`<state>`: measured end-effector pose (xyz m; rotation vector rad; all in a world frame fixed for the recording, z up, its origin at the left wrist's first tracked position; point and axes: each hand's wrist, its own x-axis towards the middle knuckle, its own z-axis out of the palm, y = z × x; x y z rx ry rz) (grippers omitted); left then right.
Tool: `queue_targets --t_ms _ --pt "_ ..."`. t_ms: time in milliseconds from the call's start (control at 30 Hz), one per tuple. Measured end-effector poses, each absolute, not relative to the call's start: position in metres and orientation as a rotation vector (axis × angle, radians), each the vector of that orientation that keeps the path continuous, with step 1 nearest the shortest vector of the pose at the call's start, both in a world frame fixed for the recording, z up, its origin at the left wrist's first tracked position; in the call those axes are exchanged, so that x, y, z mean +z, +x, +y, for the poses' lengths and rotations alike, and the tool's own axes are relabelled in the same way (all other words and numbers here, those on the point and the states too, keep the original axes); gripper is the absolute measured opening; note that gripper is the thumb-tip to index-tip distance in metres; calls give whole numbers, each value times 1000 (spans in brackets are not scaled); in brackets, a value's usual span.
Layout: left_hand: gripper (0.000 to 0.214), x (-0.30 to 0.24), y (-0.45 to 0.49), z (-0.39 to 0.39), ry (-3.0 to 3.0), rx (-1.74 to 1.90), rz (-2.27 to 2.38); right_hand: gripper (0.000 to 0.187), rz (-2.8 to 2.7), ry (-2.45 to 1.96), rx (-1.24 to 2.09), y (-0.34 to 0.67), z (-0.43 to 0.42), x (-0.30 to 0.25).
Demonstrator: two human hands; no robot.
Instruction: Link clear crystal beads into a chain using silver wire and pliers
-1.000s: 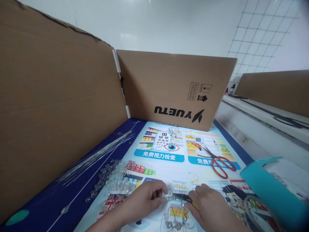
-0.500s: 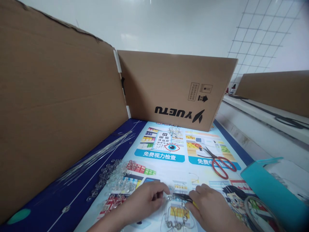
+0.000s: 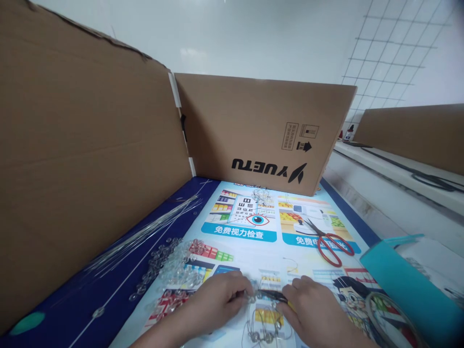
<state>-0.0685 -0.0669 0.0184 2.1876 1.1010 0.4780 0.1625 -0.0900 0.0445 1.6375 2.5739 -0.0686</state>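
At the 6 o'clock edge of the view the two hands meet over a printed mat (image 3: pixel 246 251). The left hand (image 3: pixel 217 303) has its fingers curled in, thumb and fingertips pinched tight on the top of a beaded wire (image 3: pixel 266 329). This wire hangs down toward 6 o'clock as a loop strung with clear beads. The right hand (image 3: pixel 312 309) is closed around the yellow handle of small pliers (image 3: pixel 271 294), whose dark nose points to 9 o'clock and touches the wire right at the left fingertips.

At 10 o'clock from the hands lies a heap of loose clear beads (image 3: pixel 174 270). Beyond it is a fan of thin straight wires (image 3: pixel 145 237) on the mat's dark blue border. Red-handled scissors (image 3: pixel 330 242) lie at 1 o'clock, partly covering a blue caption. The other blue caption reads "免费视力检查", under a drawn eye chart and an eye. At 12 o'clock stands a cardboard box (image 3: pixel 253 130) printed "YUETU", upside down; its small shipping marks are too small to read. A teal case (image 3: pixel 409 285) lies at 3 o'clock.
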Motion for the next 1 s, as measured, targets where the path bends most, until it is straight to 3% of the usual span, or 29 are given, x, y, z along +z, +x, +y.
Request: queue_targets --t_ms 733,1000 --pt "21 18 -68 -67 2156 466 1138 19 2606 1623 -25 162 -93 45" --pt "8 23 -62 -72 2209 438 1207 15 2607 1618 54 158 -95 44"
